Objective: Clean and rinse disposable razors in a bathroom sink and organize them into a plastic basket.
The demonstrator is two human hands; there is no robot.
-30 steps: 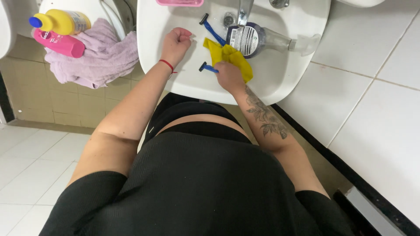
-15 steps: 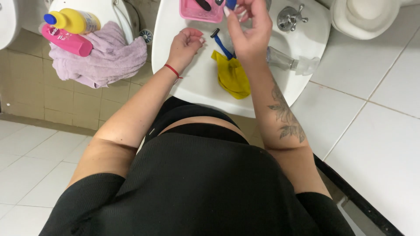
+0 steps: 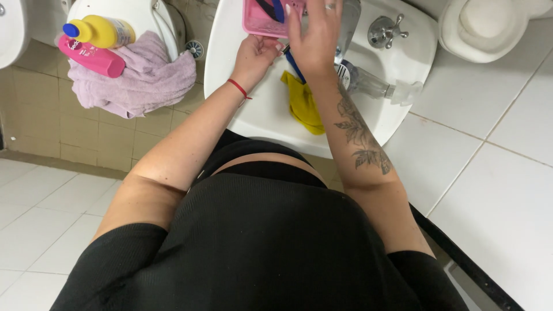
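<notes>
My right hand (image 3: 314, 37) hovers with fingers spread over the back of the white sink (image 3: 397, 112), at the right edge of a pink tray (image 3: 256, 23). A blue-handled razor (image 3: 278, 8) lies in that tray. A second blue razor (image 3: 296, 68) lies in the basin, partly under my right wrist, beside a crumpled yellow cloth (image 3: 302, 103). My left hand (image 3: 256, 57) is curled on the sink's left rim, touching the tray's near edge. A clear bottle (image 3: 371, 85) lies on its side in the basin, right of my forearm.
A metal faucet (image 3: 350, 20) and tap handle (image 3: 383, 31) stand at the sink's back. To the left, a lilac towel (image 3: 135, 78) carries a yellow bottle (image 3: 98, 31) and a pink bottle (image 3: 92, 57). A white fixture (image 3: 484, 29) sits at the upper right.
My right hand lifted a blue razor off the sink rim by the cloth, carried it to the pink tray and let go. My left hand shifted toward the tray.
</notes>
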